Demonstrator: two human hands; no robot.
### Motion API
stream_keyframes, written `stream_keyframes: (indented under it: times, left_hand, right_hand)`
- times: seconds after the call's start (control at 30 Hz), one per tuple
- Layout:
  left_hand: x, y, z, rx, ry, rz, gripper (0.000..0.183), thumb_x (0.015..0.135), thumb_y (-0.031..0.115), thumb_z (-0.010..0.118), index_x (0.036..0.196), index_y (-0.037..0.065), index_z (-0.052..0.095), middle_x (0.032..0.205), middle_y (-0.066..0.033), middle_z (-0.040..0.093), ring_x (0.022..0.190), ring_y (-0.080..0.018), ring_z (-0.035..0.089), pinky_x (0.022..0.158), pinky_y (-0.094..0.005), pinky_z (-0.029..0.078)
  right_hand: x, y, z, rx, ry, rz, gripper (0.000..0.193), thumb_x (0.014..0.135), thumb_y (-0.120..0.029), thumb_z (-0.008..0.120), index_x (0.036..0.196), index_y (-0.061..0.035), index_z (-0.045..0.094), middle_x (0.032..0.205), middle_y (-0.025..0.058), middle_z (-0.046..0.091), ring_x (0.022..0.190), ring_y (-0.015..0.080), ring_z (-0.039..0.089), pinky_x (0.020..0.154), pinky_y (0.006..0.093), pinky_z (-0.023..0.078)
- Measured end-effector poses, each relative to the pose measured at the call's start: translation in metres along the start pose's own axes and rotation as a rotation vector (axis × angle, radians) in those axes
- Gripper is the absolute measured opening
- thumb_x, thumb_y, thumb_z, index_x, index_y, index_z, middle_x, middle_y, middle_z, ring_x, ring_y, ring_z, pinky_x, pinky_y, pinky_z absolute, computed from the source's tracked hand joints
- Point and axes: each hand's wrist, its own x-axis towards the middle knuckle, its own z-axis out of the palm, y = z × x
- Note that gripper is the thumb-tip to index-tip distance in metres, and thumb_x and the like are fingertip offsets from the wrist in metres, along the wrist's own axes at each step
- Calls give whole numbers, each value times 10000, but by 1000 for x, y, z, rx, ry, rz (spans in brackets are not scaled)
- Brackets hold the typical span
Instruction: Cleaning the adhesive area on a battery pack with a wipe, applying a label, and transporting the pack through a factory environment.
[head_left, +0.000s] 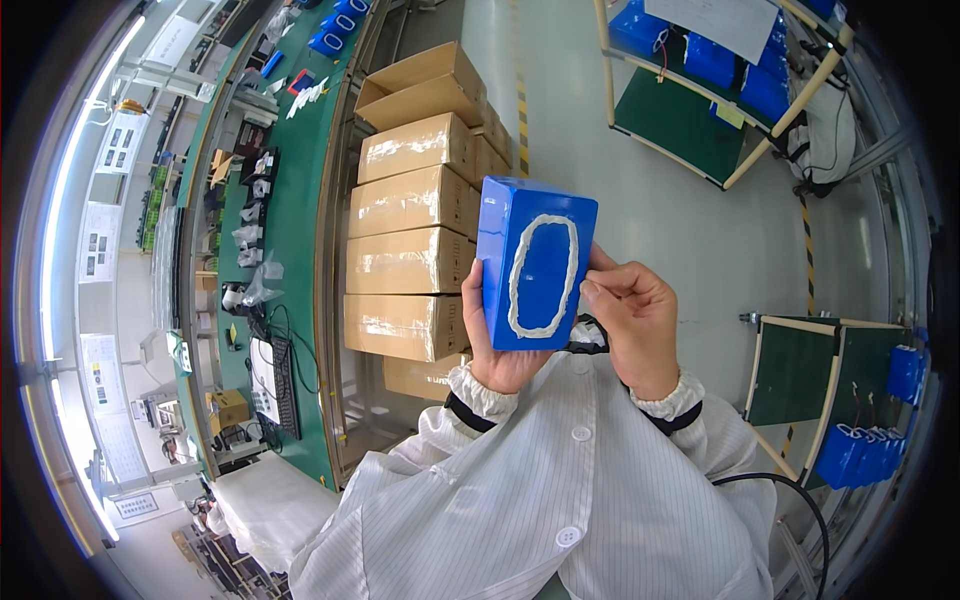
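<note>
A blue shrink-wrapped battery pack (543, 265) is held up in front of my chest, tilted so its broad face shows. On that face a raised white bead (574, 262) forms a long closed oval. My left hand (494, 350) wraps the pack from its left side and lower edge, with the thumb along the side. At the right edge of the pack, my right hand (637, 315) has its thumb and forefinger pinched together close to the white bead. Whatever lies between those fingertips is too small or hidden to make out.
Stacked brown cartons (405, 262), the farthest one open, stand left of me beside a long green workbench (305, 180) with a keyboard (284, 385). At far right, a rack (680, 125) carries more blue packs; a lower cart (797, 365) and blue packs (850, 455) stand nearer.
</note>
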Motion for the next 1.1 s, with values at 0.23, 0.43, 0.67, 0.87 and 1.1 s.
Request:
stream_keyframes:
  times: [0.23,0.43,0.67,0.87,1.1]
  left_hand:
    - [2,2,-7,-43,-44,-21,700,969,580,516,1490,118,442,1437,-185,540,1309,-379,557,1109,-544,467]
    - [2,1,-6,-84,-80,-45,691,973,562,525,1488,109,441,1435,-195,538,1309,-388,556,1089,-542,492]
    - [0,2,-6,-24,-15,-20,742,952,624,524,1460,86,462,1376,-183,577,1219,-354,606,1012,-516,528]
    - [-1,4,2,-1,-26,13,823,907,673,565,1468,82,455,1366,-152,589,1234,-337,593,1029,-515,502]
    - [-9,2,-3,-80,-31,-9,839,906,663,585,1483,72,437,1393,-168,567,1220,-338,599,1023,-511,513]
  right_hand:
    - [-1,0,-1,2,0,-12,50,944,58,649,991,53,667,1354,250,619,1030,180,707,915,300,583]
    - [-2,0,-1,22,15,30,79,918,91,639,945,20,662,1376,288,590,1055,163,685,944,297,544]
    - [-1,5,-5,-184,17,-193,198,929,100,581,1116,55,631,1388,276,588,1112,198,678,966,323,558]
    - [-33,-4,-3,-1110,-172,-603,621,762,158,534,1372,43,554,1329,261,622,1106,374,681,1000,352,537]
    - [-22,-15,-18,-772,2,-482,720,820,-59,670,1502,3,446,1450,275,509,1381,369,495,1101,406,434]
